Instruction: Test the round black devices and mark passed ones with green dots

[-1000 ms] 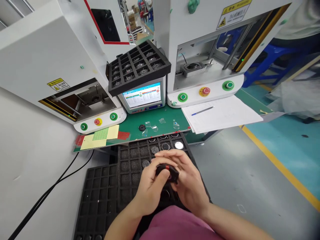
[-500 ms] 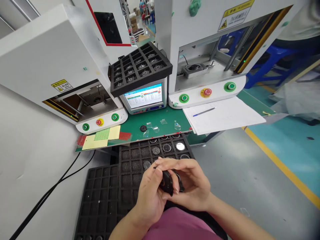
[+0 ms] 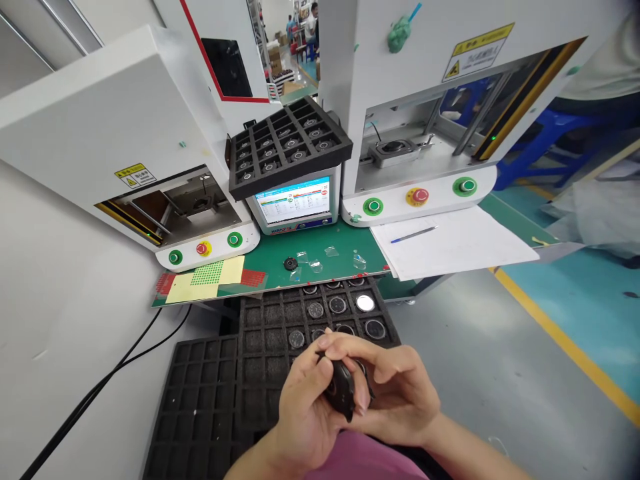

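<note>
Close in front of my body, both hands are wrapped round a black watch case (image 3: 341, 393). My left hand (image 3: 306, 410) grips its left side, with the thumb pressed on its upper edge. My right hand (image 3: 400, 387) curls over from the right, and its fingers reach behind the case and meet the left fingers at the top. Another dark edge shows behind the right fingers; I cannot tell whether it belongs to a second case. Just beyond the hands, a black foam tray (image 3: 263, 343) holds several round watch pieces, one with a bright silver face (image 3: 365, 303).
An angled tray of watch parts (image 3: 290, 160) rests on a monitor (image 3: 295, 203) between two white press machines (image 3: 200, 247) (image 3: 420, 193). On the green bench lie a round black part (image 3: 291, 264), clear film scraps (image 3: 315, 265), sticker sheets (image 3: 205, 280), and papers (image 3: 465, 253) with a pen (image 3: 414, 234).
The head view has tilted slightly, so the scene sits a little lower. My hands keep their hold on the watch case, which has turned slightly, with the right fingers a bit lower behind it.
</note>
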A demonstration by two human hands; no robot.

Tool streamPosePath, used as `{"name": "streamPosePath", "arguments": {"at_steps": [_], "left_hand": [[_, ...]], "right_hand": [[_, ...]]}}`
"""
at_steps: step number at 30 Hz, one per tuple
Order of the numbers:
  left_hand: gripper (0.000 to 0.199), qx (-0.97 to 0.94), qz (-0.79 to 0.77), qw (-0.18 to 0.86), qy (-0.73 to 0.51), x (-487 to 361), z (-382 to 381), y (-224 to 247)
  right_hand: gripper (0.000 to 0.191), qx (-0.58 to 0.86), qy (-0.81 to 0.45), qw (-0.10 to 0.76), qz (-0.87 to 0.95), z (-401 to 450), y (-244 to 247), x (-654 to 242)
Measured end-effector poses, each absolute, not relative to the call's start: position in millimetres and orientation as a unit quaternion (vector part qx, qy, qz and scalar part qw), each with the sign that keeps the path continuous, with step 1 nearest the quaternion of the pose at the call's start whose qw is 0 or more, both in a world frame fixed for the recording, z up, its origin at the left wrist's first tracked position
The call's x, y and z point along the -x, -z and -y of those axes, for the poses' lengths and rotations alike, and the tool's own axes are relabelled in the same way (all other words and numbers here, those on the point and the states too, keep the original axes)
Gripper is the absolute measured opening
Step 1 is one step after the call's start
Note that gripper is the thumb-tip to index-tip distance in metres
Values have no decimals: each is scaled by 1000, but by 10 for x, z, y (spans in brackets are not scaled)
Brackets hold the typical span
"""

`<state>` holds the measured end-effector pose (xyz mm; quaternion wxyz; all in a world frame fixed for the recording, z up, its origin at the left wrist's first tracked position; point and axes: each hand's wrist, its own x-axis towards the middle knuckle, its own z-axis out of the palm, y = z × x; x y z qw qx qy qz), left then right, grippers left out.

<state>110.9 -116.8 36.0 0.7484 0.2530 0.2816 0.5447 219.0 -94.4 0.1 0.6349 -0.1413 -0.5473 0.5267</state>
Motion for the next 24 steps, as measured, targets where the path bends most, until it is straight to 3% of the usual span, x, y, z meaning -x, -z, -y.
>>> {"name": "streamPosePath", "arguments": {"at_steps": [7, 12, 16, 18, 20, 21, 24], "left_hand": [[34, -225, -286, 751, -551, -1081, 1066, -299], [41, -222, -294, 754, -544, -1092, 926, -176], [61, -269, -312, 738, -535, -1013, 690, -13], [64, -403, -405, 634, -521, -880, 427, 133], [45, -556, -572, 430, -422, -679, 60, 330], [32, -603, -680, 279, -310, -567, -144, 440], [22, -600, -749, 189, -211, -264, -715, 741]], "right_hand": [[51, 100, -487, 647, 578, 786, 96, -2138], [41, 135, -464, 621, 617, 634, 125, -2147], [37, 201, -446, 629, 604, 522, 160, -2199], [38, 238, -435, 638, 589, 350, 255, -2269], [40, 299, -398, 620, 607, 37, 426, -2358], [40, 342, -370, 584, 636, -172, 532, -2400], [39, 470, -255, 361, 764, -908, 840, -2477]]}}
